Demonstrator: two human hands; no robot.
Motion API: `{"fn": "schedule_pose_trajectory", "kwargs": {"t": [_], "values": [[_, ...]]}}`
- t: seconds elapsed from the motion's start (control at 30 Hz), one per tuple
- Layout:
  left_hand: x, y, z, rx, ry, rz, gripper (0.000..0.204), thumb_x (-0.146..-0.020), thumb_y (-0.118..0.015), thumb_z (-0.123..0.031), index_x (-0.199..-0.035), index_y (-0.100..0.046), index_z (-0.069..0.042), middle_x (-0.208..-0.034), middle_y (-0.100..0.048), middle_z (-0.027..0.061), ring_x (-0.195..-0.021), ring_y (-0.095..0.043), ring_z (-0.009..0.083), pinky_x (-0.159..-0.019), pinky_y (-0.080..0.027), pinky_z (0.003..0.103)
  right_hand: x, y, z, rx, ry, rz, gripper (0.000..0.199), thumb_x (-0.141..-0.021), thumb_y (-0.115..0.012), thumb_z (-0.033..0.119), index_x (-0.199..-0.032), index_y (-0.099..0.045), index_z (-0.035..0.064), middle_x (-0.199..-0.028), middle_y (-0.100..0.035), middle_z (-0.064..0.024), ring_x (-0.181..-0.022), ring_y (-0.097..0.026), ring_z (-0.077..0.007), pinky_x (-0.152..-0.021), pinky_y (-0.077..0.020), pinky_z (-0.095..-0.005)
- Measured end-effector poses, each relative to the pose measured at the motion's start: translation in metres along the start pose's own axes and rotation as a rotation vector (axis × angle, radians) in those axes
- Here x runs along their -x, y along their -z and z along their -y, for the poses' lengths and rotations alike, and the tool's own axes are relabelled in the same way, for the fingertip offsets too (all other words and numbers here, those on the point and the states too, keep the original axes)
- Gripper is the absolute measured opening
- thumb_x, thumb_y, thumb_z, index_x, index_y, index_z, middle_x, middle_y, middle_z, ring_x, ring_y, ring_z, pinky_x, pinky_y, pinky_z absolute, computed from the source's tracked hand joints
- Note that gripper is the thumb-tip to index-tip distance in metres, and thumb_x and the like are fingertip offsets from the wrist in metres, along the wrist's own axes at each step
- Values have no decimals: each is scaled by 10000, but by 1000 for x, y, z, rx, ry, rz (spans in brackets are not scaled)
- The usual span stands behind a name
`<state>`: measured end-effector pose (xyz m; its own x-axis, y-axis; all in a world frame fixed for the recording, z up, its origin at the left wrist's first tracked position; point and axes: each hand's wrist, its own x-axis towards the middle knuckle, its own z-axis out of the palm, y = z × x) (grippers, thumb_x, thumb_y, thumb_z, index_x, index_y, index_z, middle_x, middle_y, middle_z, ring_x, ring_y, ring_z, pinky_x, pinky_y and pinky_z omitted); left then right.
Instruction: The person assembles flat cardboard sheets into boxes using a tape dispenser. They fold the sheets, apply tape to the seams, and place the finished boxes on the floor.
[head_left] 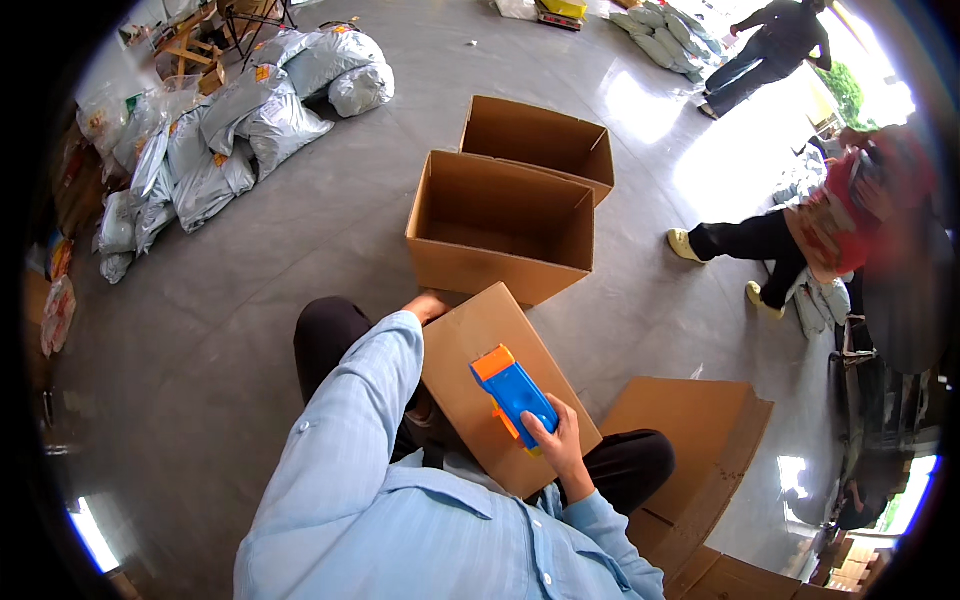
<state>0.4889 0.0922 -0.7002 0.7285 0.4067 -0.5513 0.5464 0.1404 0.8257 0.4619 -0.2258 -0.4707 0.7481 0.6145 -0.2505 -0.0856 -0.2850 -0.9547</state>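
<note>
Across my lap lies a closed cardboard box (465,350), tilted, with a plain brown face up. In my right hand (562,445) is a blue and orange tape dispenser (522,395), its fingers closed round the near end. The dispenser is over the box's upper face, its orange end pointing away from me. My left hand (428,306) grips the box at its far left corner, its fingers partly hidden there. Just beyond stands an open cardboard carton (500,265), with a second open carton (540,125) right behind it.
Flattened cardboard (690,430) lies at my right knee. Stuffed grey plastic bags (240,120) are piled at the far left, and more bags (665,40) lie at the back right. One person in red (845,220) is at the right; another person in dark clothes (775,45) stands farther back.
</note>
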Motion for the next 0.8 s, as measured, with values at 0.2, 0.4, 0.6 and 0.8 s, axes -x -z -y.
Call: {"fn": "schedule_pose_trajectory", "kwargs": {"t": [0.2, 0.4, 0.6, 0.8], "values": [[-14, 10, 35, -77, -9, 324, 472, -727, -691, -292, -1073, -609, 19, -1017, -637, 160, -891, -610, 290, -756, -492, 399, 4, 1, 3, 50, 26, -21, 413, -770, -677, 340, -906, -608, -44, -692, -581, -78, -644, -548, -109, -577, -443, -263], [-49, 51, 78, -257, -148, 241, 496, -781, -652, -353, -1087, -599, 34, -1040, -630, 149, -899, -606, 291, -779, -487, 406, -5, 0, 3, 123, 112, 64, 445, -804, -644, 378, -962, -600, -36, -707, -573, -53, -597, -544, -104, -531, -437, -246], [97, 6, -89, -330, -168, 184, 696, -929, -253, -565, -1027, -631, 11, -968, -641, 204, -961, -593, 326, -856, -435, 405, 2, 3, 3, 44, -3, 71, 524, -808, -631, 430, -999, -580, -55, -734, -580, -57, -637, -562, -132, -572, -453, -258], [102, 2, -89, -792, -357, -71, 702, -928, -257, -551, -826, -671, 6, -858, -637, 245, -866, -591, 424, -793, -450, 478, 70, 70, 8, 232, -83, 190, 563, -788, -644, 467, -1030, -601, -40, -835, -626, -100, -755, -595, -137, -669, -472, -266]]}}
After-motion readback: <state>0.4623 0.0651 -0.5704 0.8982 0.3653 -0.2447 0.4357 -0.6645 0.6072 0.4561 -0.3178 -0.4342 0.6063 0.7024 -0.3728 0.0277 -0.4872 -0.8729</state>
